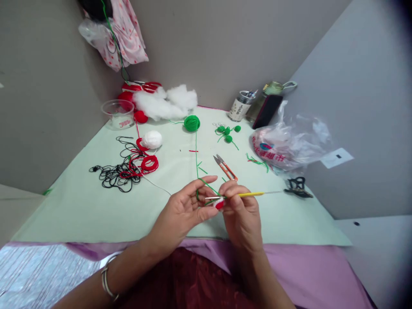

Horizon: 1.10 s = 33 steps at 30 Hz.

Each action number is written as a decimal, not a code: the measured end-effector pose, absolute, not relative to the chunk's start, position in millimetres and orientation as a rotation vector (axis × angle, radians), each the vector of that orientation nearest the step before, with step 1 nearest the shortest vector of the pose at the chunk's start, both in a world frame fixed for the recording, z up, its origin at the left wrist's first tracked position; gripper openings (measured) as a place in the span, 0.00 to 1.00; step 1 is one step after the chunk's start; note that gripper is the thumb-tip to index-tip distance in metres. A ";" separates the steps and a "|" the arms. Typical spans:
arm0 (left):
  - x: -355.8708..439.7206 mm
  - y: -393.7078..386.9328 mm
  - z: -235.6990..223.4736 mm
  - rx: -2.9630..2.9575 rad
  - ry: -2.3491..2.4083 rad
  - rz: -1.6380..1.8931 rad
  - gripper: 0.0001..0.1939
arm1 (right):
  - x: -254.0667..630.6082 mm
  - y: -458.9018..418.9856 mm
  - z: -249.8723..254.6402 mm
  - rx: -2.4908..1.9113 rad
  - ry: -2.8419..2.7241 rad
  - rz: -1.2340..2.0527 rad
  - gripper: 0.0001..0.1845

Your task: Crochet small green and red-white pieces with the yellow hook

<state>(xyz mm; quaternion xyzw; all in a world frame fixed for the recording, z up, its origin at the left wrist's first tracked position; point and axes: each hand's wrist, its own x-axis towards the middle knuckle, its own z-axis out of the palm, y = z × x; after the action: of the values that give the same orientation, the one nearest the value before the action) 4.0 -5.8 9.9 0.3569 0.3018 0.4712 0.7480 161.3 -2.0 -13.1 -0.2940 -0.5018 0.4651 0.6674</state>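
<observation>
My right hand (243, 212) grips a crochet hook (251, 194) by its yellow handle, and the metal tip points left. Between thumb and fingers of my left hand (185, 206) is a small red and white crochet piece (219, 204). Green yarn (197, 159) runs from a green yarn ball (192, 123) down over my left fingers to the hook. The hook's tip lies at the top of the crochet piece; the exact stitch is too small to make out. Orange-handled thread snips (226, 167) lie just beyond my hands.
Tangled black cord (117, 176), red yarn (149, 164) and a white yarn ball (152, 140) lie left. White stuffing (164, 103) and a plastic tub (119, 115) stand behind. Small green balls (228, 138), a plastic bag (286, 141), a phone (268, 111) and a black claw clip (298, 187) are right.
</observation>
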 end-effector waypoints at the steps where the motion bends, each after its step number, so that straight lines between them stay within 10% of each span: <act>1: 2.7 -4.9 11.0 0.808 0.657 1.025 0.26 | 162.0 -2.2 -12.3 -0.658 -1.120 1.087 0.08; 21: -5.5 2.1 20.8 1.193 0.761 1.046 0.12 | 174.4 -3.4 -3.0 -0.626 -1.245 1.159 0.13; 33: -6.2 -6.0 22.1 1.751 0.871 1.344 0.15 | 178.4 -26.3 8.4 -0.885 -1.761 0.229 0.16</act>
<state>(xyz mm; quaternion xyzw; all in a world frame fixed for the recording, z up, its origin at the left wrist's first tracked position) -6.2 -6.0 22.1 0.6842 0.3404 0.5249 0.3748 178.4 -26.3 8.4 -0.3734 -0.7431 0.0964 0.5468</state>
